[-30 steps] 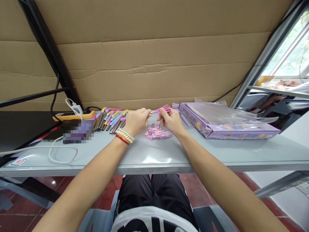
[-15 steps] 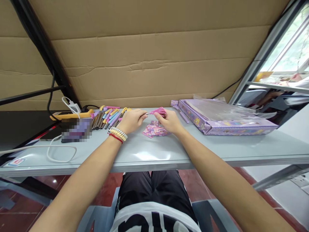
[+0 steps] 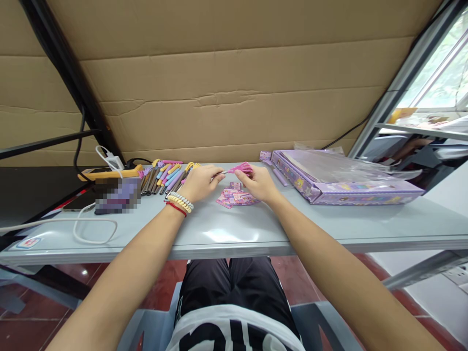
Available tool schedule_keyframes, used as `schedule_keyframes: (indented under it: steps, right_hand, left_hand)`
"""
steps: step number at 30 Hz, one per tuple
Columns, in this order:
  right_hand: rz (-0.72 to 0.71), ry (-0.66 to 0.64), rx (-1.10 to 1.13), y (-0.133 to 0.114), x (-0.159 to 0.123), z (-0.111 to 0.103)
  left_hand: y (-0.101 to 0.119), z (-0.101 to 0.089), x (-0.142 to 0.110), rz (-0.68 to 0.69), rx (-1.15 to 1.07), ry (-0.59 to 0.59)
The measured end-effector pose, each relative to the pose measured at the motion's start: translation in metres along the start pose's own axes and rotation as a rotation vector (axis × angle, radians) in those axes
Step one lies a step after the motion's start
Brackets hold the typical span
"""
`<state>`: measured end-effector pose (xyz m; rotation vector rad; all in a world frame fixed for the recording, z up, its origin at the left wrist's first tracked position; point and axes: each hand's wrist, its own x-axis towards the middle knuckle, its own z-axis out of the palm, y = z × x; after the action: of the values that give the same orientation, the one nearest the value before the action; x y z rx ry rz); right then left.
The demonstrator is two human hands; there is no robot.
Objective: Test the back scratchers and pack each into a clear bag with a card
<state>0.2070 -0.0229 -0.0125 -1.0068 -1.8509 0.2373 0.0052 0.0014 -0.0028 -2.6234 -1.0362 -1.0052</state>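
My left hand, with beaded bracelets and a red cord at the wrist, is closed in a pinch on the thin metallic end of a pink thing. That thing has strand-like or looped pink parts; its exact kind I cannot make out. My right hand is closed around its pink end, thumb on top. Below and between the hands lies a small pile of pink-purple printed cards or packets. Just left of my left hand are several slim pen-like sticks with coloured tops, some partly hidden by the hand.
A purple printed box with clear plastic film stands at the right, a purple stick beside it. At the left lie a blurred phone-like item, a white cable and a yellow case. Cardboard backs the grey table.
Almost nothing differs. Both hands keep their hold on the pink thing, and the view has shifted very slightly.
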Motion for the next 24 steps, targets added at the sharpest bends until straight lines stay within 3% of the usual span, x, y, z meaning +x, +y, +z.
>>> schedule_keyframes:
  steps: [18, 24]
  right_hand:
    - [0.111, -0.002, 0.131, 0.0011, 0.0012, 0.0023]
    - [0.131, 0.001, 0.211, 0.0007, 0.0025, 0.002]
  left_hand:
    - [0.0044, -0.0013, 0.0008, -0.039, -0.033, -0.015]
    - [0.0081, 0.0016, 0.0023, -0.044, 0.074, -0.019]
